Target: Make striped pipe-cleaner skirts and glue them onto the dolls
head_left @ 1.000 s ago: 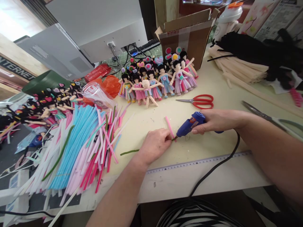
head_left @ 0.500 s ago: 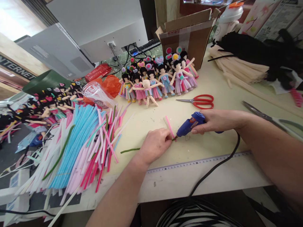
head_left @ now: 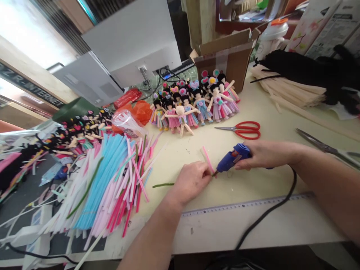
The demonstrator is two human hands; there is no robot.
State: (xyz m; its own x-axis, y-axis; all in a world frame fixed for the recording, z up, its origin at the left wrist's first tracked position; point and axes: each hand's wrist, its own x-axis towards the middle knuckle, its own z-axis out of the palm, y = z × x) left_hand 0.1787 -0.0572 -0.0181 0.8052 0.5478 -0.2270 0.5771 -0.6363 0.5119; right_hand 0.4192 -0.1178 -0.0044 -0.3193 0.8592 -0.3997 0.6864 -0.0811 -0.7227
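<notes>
My left hand [head_left: 193, 180] rests on the pale yellow table [head_left: 253, 172], fingers pinched on a pink pipe cleaner [head_left: 207, 159] and a green pipe cleaner [head_left: 163, 185] that sticks out to the left. My right hand [head_left: 266, 153] grips a blue hot glue gun [head_left: 233, 157]. Its nozzle touches the spot where the pink and green pieces meet at my left fingertips. The gun's black cord [head_left: 264, 215] runs off the front edge.
A heap of blue, pink and white pipe cleaners [head_left: 109, 183] lies at left. Finished dolls [head_left: 194, 101] stand before a cardboard box [head_left: 225, 52]. Red scissors [head_left: 242, 129] lie behind the gun, larger metal scissors [head_left: 326, 148] at right. A metal ruler [head_left: 247, 204] lines the front edge.
The head camera has shifted, so everything sits slightly lower and to the right in view. Both hands keep the same hold and position on the table.
</notes>
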